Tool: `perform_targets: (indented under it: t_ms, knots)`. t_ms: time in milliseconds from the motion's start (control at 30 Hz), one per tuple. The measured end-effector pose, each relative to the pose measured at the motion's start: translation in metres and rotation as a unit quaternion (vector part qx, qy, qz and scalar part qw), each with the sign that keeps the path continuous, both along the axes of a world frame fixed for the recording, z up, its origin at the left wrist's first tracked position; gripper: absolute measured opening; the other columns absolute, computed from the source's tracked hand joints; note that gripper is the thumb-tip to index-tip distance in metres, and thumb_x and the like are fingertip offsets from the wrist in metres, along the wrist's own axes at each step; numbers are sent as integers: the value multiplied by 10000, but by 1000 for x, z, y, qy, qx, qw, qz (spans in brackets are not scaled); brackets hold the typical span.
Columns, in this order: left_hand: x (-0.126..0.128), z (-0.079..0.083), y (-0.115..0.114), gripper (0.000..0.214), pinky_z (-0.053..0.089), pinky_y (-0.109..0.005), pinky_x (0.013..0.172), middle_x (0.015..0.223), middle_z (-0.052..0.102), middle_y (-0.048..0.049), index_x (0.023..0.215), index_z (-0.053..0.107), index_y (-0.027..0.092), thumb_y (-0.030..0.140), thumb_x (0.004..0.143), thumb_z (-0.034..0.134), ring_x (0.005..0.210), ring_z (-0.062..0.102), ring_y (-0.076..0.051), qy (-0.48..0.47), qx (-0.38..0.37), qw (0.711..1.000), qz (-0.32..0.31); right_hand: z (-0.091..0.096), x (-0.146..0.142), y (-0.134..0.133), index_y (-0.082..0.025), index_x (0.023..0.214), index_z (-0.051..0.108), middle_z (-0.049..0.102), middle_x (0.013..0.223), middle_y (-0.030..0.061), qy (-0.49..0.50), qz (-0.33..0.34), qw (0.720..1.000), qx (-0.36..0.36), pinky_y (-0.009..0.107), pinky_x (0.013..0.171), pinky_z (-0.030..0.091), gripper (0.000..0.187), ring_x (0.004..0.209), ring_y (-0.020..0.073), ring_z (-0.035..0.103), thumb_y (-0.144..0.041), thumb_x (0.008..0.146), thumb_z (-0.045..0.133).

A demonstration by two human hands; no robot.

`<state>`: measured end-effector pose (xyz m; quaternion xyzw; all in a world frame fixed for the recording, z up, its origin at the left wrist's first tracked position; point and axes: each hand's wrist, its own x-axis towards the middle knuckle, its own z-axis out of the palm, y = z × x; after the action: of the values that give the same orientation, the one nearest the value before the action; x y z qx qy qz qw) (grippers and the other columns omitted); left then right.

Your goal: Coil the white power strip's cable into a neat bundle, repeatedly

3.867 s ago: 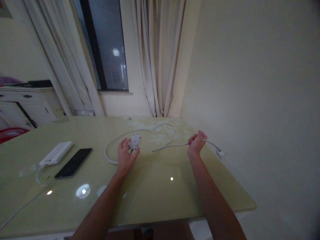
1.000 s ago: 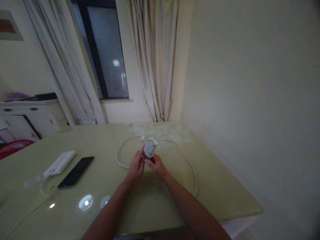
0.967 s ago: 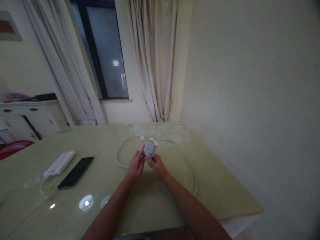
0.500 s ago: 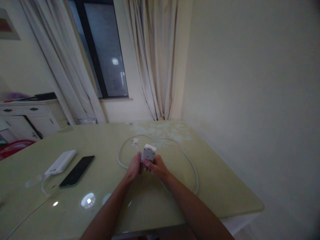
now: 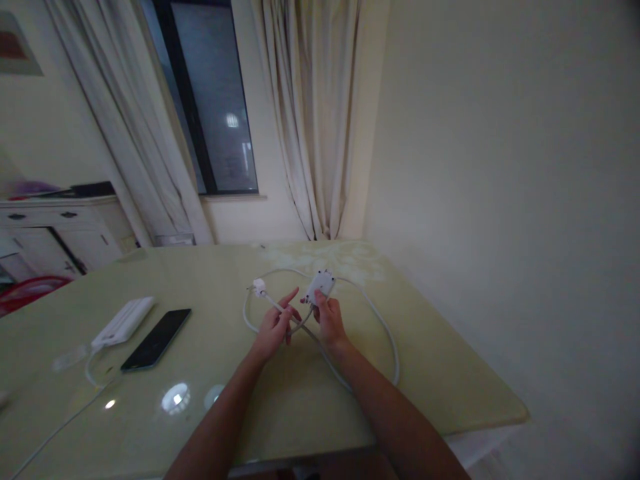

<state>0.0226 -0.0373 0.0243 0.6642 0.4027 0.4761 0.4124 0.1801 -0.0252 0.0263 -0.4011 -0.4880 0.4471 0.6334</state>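
Observation:
My right hand (image 5: 331, 321) grips a small white power strip (image 5: 320, 285), thumb on its flat face, tilted above the table. Dark dots, apparently screws, show at its corners. A white cord (image 5: 389, 327) comes from its lower end and makes a wide loop on the table. My left hand (image 5: 274, 330) is just left of the strip, its index finger stretched out and the other fingers apart. The cord passes by its fingers; whether they touch it I cannot tell. Beyond the left hand is the cord's white plug (image 5: 259, 288), its pins pointing left.
A black phone (image 5: 157, 340) lies left on the glossy table (image 5: 440, 373), beside a white power bank or charger (image 5: 124, 323) with a thin cable. A wall (image 5: 500, 200) borders the table's right side. Curtains (image 5: 320, 120) and a window (image 5: 215, 100) stand behind.
The power strip has moved up and right in my right hand and turned its flat face toward me. My left hand has come off it and its fingers have spread. The plug has shifted slightly left.

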Motion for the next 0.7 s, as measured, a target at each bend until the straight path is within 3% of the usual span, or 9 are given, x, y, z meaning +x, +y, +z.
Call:
perform_targets:
  t_ms: [67, 200, 400, 533, 600, 700]
  knots:
    - [-1, 0, -1, 614, 364, -196, 403, 854, 663, -29, 1502, 477, 190, 530, 993, 427, 427, 450, -55, 44, 36, 998, 7, 2, 5, 4, -130, 707, 672, 294, 462, -78, 42, -30, 998, -36, 228, 434, 183, 664, 429, 72, 238, -751, 860, 493]
    - [-3, -3, 0, 621, 376, -199, 487, 949, 637, -20, 1493, 488, 242, 471, 928, 608, 500, 380, -44, 135, 141, 980, 21, 1, 11, 11, -183, 752, 564, 410, 508, -77, 80, -76, 991, -71, 217, 404, 229, 599, 405, 71, 326, -780, 777, 599]
    - [-5, -7, 3, 867, 503, -253, 586, 1268, 574, -59, 1536, 387, 350, 476, 780, 793, 595, 506, -68, 199, 170, 965, 17, -18, 9, 19, -169, 856, 584, 608, 624, -4, -62, -25, 994, -84, 235, 450, 374, 633, 449, 104, 480, -794, 761, 594]
    - [-3, -6, 2, 670, 572, -334, 836, 1353, 581, -74, 1486, 470, 343, 419, 867, 715, 931, 670, -179, 223, 211, 952, 6, -24, 11, 21, -154, 858, 647, 663, 691, 46, -177, -11, 981, -75, 250, 527, 420, 688, 535, 136, 554, -813, 837, 448]
    - [-1, -5, 1, 534, 551, -378, 957, 1355, 607, -82, 1426, 548, 319, 385, 909, 668, 1112, 654, -226, 221, 244, 944, -4, -24, 13, 19, -161, 831, 672, 686, 736, 71, -227, -20, 972, -60, 260, 585, 440, 734, 630, 167, 611, -820, 876, 353]
    - [3, -2, -1, 344, 520, -421, 1032, 1307, 663, -98, 1276, 667, 278, 340, 940, 633, 1188, 635, -242, 200, 292, 935, -12, -21, 15, 16, -169, 837, 718, 719, 799, 102, -280, -26, 958, -48, 280, 687, 469, 833, 770, 210, 668, -818, 917, 202]
